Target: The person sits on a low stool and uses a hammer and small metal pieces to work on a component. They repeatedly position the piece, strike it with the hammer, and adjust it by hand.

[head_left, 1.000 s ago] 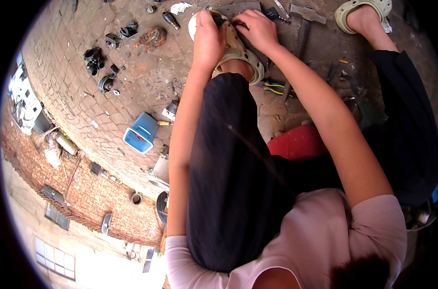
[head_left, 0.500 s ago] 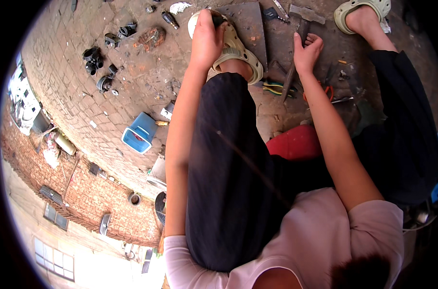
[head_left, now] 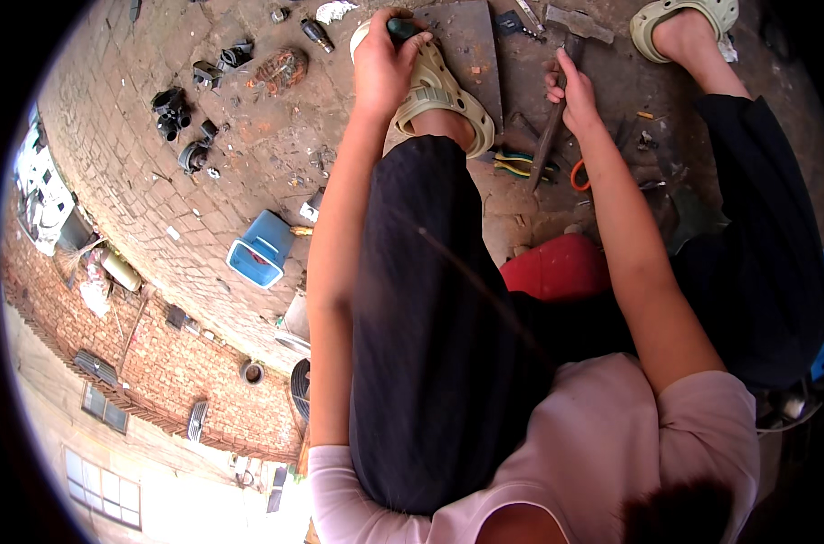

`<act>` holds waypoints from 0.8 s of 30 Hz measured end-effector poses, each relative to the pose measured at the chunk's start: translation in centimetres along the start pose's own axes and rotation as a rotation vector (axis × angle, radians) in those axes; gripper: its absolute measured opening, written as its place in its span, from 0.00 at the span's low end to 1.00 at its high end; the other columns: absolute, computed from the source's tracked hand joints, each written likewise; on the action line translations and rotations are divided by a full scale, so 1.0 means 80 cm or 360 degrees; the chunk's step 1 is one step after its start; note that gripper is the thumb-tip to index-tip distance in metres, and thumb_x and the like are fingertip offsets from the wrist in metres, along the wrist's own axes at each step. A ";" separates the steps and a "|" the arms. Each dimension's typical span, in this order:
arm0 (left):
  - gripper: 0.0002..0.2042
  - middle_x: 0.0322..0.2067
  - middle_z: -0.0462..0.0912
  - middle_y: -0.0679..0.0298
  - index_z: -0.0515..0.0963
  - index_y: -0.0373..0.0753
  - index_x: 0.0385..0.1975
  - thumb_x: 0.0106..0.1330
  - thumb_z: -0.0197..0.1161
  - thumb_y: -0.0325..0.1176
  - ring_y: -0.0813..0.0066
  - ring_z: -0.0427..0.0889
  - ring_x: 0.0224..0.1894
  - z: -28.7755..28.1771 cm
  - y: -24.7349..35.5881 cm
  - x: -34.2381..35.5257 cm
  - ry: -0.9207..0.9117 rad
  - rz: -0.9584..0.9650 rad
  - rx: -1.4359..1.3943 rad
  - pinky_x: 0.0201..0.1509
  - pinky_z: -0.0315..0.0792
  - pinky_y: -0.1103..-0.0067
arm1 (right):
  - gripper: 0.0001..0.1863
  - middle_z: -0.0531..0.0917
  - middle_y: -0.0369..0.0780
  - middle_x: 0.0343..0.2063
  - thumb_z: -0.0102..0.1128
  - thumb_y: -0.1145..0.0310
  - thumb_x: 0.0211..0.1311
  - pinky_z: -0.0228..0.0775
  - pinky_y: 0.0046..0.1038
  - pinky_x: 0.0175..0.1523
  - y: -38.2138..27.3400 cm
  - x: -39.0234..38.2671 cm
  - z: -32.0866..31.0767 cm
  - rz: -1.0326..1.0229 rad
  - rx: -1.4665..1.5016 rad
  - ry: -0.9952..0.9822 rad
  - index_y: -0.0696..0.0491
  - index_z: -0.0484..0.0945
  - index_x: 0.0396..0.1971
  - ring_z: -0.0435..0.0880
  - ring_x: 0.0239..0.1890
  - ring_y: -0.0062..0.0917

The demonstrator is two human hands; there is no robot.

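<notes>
At the top, over the toe of a beige clog [head_left: 427,86], my left hand [head_left: 382,72] is closed round a small dark piece with a rounded end [head_left: 400,30]. Most of that piece is hidden by the palm, so I cannot tell its kind. To the right, my right hand [head_left: 579,98] is at the handle of a hammer [head_left: 550,136]. Its fingers curl to the left side of the handle, with the thumb pointing up along it. The hammer's metal head [head_left: 580,24] points away from me.
Pliers with yellow-green grips [head_left: 516,165] and an orange-handled tool [head_left: 579,175] lie below the hammer. A dark metal plate [head_left: 471,45] lies beyond my foot. Several black parts [head_left: 172,113] and a blue bin [head_left: 260,251] are at left. A red rounded object [head_left: 557,269] sits between my legs.
My right hand has turned, its fingers moving from the right of the hammer handle to its left. My left hand has shifted slightly up and left, showing more of the dark piece.
</notes>
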State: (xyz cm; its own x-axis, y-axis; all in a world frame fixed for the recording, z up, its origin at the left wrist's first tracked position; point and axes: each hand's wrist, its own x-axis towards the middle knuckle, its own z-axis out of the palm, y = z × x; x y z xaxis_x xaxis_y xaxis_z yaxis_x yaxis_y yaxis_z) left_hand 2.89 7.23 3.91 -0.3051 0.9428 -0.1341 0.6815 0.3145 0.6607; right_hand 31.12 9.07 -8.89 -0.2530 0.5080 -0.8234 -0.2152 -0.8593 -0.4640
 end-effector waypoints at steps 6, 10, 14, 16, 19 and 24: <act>0.17 0.36 0.82 0.52 0.74 0.37 0.44 0.57 0.70 0.28 0.55 0.81 0.40 0.005 -0.002 -0.007 0.0064 -0.0009 -0.0183 0.47 0.73 0.68 | 0.29 0.65 0.29 0.15 0.55 0.41 0.65 0.50 0.18 0.22 -0.003 0.007 -0.004 0.0120 -0.0006 -0.0121 0.58 0.76 0.34 0.59 0.14 0.12; 0.14 0.34 0.86 0.60 0.74 0.37 0.44 0.59 0.68 0.27 0.63 0.84 0.37 0.009 -0.006 -0.013 0.0100 0.0043 -0.0307 0.44 0.76 0.74 | 0.28 0.63 0.28 0.14 0.51 0.43 0.68 0.49 0.17 0.21 -0.003 0.005 -0.001 0.0107 -0.0040 -0.0116 0.58 0.75 0.35 0.58 0.13 0.11; 0.15 0.34 0.86 0.60 0.74 0.37 0.44 0.59 0.69 0.28 0.63 0.85 0.37 0.010 -0.004 -0.012 0.0103 0.0038 -0.0306 0.44 0.76 0.74 | 0.30 0.63 0.28 0.14 0.48 0.39 0.68 0.50 0.18 0.21 -0.004 0.005 -0.004 0.0123 0.0079 -0.0171 0.56 0.75 0.34 0.58 0.13 0.12; 0.15 0.34 0.86 0.60 0.74 0.38 0.44 0.59 0.69 0.28 0.62 0.84 0.36 0.011 -0.002 -0.011 0.0085 0.0014 -0.0276 0.43 0.76 0.74 | 0.31 0.63 0.28 0.14 0.46 0.37 0.68 0.50 0.18 0.22 -0.005 0.005 -0.007 0.0147 0.0284 -0.0221 0.56 0.75 0.34 0.58 0.13 0.13; 0.15 0.33 0.86 0.60 0.74 0.38 0.43 0.59 0.69 0.28 0.62 0.84 0.34 0.012 -0.004 -0.016 0.0100 -0.0007 -0.0280 0.42 0.76 0.74 | 0.33 0.63 0.28 0.15 0.43 0.35 0.67 0.51 0.18 0.22 -0.012 -0.003 0.001 0.0201 0.0402 -0.0165 0.55 0.75 0.35 0.57 0.13 0.13; 0.14 0.32 0.86 0.61 0.75 0.38 0.42 0.58 0.70 0.28 0.63 0.83 0.33 0.015 -0.002 -0.013 0.0118 0.0010 -0.0329 0.42 0.76 0.74 | 0.32 0.60 0.27 0.14 0.38 0.36 0.70 0.48 0.16 0.19 -0.021 0.005 -0.020 0.0277 0.0441 -0.0491 0.54 0.73 0.32 0.55 0.12 0.11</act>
State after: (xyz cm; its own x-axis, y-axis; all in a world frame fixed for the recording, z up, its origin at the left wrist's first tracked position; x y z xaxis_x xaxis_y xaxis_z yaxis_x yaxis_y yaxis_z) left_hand 3.88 6.33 3.06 -0.3543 0.9317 -0.0800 0.5351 0.2722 0.7997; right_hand 32.91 10.62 -8.95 -0.5682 0.3874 -0.7260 -0.3785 -0.9064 -0.1875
